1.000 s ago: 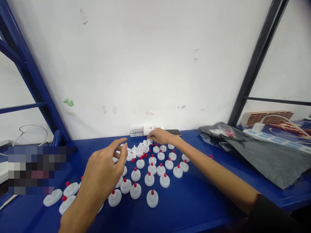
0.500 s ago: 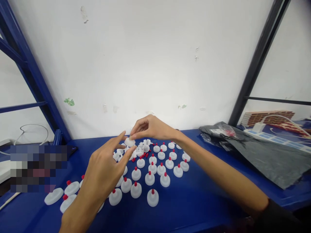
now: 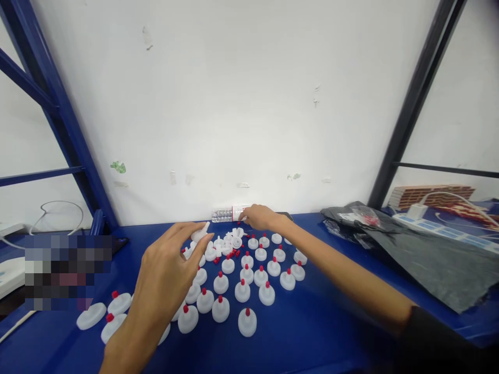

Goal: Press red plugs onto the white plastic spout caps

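Observation:
My left hand (image 3: 166, 259) grips a white nozzle cap (image 3: 201, 233) between thumb and fingers, its bare spout pointing up and right. Farther back, my right hand (image 3: 259, 216) has its fingers pinched near the table's rear edge, by the clear bottle; what they hold is too small to make out. A pile of loose white parts (image 3: 236, 241) lies between the hands, with small red tips (image 3: 217, 261) beside it. Several white caps with red tips (image 3: 247, 322) stand upright in front and to the right, and others lie left of my left forearm.
A clear bottle (image 3: 222, 215) lies against the wall. Grey plastic bags (image 3: 429, 259) cover the table's right side, beside a power strip (image 3: 448, 232). Blue shelf posts rise at left; a dark post (image 3: 405, 114) stands at right.
My right hand has let go of the white cap and moved right and back toward the bottle. My left hand has closed on the cap. The view has shifted slightly.

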Demonstrator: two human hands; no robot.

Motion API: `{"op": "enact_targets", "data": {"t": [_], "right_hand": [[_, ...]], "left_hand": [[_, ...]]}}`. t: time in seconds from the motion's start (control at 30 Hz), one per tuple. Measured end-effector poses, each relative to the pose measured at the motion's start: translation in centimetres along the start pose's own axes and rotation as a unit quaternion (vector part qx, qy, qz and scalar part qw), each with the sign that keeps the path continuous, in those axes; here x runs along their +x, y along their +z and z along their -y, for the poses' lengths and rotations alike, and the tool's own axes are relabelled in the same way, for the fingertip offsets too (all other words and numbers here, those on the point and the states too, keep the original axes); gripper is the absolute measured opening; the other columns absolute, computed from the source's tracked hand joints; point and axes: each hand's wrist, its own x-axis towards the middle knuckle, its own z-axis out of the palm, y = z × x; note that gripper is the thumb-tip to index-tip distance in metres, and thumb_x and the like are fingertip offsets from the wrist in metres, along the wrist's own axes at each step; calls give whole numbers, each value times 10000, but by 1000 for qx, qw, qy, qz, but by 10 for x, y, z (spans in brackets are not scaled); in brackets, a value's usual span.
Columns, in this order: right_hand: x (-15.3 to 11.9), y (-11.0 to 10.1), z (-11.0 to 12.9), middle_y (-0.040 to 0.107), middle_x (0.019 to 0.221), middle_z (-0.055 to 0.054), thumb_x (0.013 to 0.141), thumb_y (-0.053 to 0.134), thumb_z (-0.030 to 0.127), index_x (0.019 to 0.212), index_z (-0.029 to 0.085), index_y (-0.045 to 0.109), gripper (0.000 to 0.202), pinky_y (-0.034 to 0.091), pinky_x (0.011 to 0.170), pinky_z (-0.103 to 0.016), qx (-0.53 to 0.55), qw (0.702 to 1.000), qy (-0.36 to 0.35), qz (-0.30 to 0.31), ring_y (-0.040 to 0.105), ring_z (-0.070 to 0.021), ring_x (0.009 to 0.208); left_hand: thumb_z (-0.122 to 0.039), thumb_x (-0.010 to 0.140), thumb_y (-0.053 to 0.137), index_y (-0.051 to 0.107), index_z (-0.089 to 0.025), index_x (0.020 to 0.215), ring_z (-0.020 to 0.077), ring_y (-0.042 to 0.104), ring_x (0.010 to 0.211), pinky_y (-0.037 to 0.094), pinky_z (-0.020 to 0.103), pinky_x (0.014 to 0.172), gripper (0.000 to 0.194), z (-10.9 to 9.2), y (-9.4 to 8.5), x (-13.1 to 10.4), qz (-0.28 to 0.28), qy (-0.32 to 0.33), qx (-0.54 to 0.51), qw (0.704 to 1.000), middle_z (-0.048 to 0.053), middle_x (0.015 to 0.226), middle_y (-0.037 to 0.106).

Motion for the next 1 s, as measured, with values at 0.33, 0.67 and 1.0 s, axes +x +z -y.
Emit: {"op": "enact_targets", "data": {"t": [0.33, 0.67, 1.0], "right_hand": [[29, 32, -10, 629, 1315, -105, 988, 645, 357, 1298, 185, 617, 356, 566, 929, -466, -109, 993, 10, 42, 651, -248, 1115], [21, 25, -16, 637, 1295, -107, 987, 647, 361, 1288, 178, 621, 354, 573, 911, -450, -30, 997, 59, 28, 659, -241, 1090], [-33, -41, 32, 762, 1009, -48, 982, 646, 336, 1087, 155, 699, 215, 563, 699, -238, 256, 959, -116, -33, 708, -128, 801]], "left_hand": [[-455, 974, 585, 728, -249, 1127, 255, 702, 1008, 545, 360, 818, 295, 1, 0, -2, 38, -17, -13, 999, 16, 1162, 740], [-523, 953, 588, 726, -250, 1121, 115, 587, 524, 510, 354, 688, 349, 0, -1, -1, 55, -54, 0, 997, 3, 1137, 722], [-510, 886, 699, 743, -260, 1091, 99, 651, 539, 544, 300, 634, 326, -1, 3, 1, 31, -25, -60, 997, -1, 1102, 720]]}}
